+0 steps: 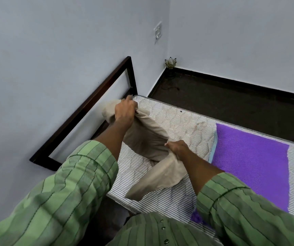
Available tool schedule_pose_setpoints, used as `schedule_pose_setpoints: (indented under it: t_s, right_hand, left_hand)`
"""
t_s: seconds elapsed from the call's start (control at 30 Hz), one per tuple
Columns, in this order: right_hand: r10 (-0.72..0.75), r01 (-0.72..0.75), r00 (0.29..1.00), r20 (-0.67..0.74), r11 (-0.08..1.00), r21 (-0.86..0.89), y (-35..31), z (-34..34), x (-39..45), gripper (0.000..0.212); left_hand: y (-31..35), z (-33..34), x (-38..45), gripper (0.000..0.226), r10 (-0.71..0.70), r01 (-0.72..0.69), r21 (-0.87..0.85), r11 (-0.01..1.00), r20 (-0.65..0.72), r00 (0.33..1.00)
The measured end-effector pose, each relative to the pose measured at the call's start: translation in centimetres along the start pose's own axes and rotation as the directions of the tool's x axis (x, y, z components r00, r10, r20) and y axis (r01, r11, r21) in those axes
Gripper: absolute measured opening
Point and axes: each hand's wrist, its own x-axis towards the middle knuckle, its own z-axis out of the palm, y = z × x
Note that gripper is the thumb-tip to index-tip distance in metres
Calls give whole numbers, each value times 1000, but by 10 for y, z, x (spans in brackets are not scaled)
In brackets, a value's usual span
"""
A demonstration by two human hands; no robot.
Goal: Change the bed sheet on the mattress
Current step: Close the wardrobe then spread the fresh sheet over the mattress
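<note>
My left hand (124, 110) is curled tight round a bunched end of the beige sheet (146, 137), up near the head corner of the mattress (178, 121), just beside the dark headboard frame (89, 103). My right hand (177, 148) grips the same cloth nearer to me, fingers closed on a gathered fold. The sheet runs between the two hands as a taut, twisted band, its long axis slanting from the far left corner down toward my body, and a loose tail (153, 181) hangs from the right hand onto the striped mattress near the close edge. So the cloth sits in both hands, not spread; most of the mattress lies bare to the right, with a purple mat (249, 166) on it. I judge the coming move turns on that corner: the left hand is the nearer one to it.
</note>
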Motion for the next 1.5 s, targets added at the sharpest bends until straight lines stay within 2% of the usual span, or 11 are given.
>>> schedule_pose_setpoints:
  t_s: [0.07,0.17,0.3,0.5,0.83,0.93,1.07,1.17,1.27,1.37,1.5]
  right_hand:
    - [2,-2,1000,6,1000,13,-4,11,-3,46]
    - [25,-23,999,-22,997,77,-7,24,0,61]
    - [93,-95,995,19,985,141,-14,41,4,47]
    - [183,-188,982,42,951,245,-40,91,14,36]
    - [187,-6,928,-323,873,487,-107,110,73,31]
    - [254,-10,907,-334,809,588,-125,112,87,28]
    - [285,29,904,-318,702,711,-152,115,101,34]
    - [272,68,913,-305,635,769,-173,115,112,39]
    - [245,57,934,-261,618,784,-185,114,112,25]
    - [220,79,942,-252,586,806,-185,118,107,7]
    - [238,82,935,-264,579,811,-172,132,101,14]
  left_hand:
    - [-2,6,11,21,26,-25,-44,999,24,999]
    - [-3,20,29,24,43,-33,-143,989,67,997]
    - [2,43,55,21,174,-139,-232,963,138,975]
    - [8,74,108,17,356,-323,-167,932,246,901]
    - [44,110,186,16,516,-477,-204,855,436,737]
    - [48,107,220,25,498,-444,-225,867,416,761]
    - [68,75,296,53,523,-486,-195,852,269,809]
    - [79,46,331,86,650,-605,-238,760,293,701]
    - [77,50,319,100,725,-683,-260,682,364,585]
    - [51,76,263,79,648,-591,-295,751,502,573]
    - [4,133,178,21,429,-442,-185,878,715,553]
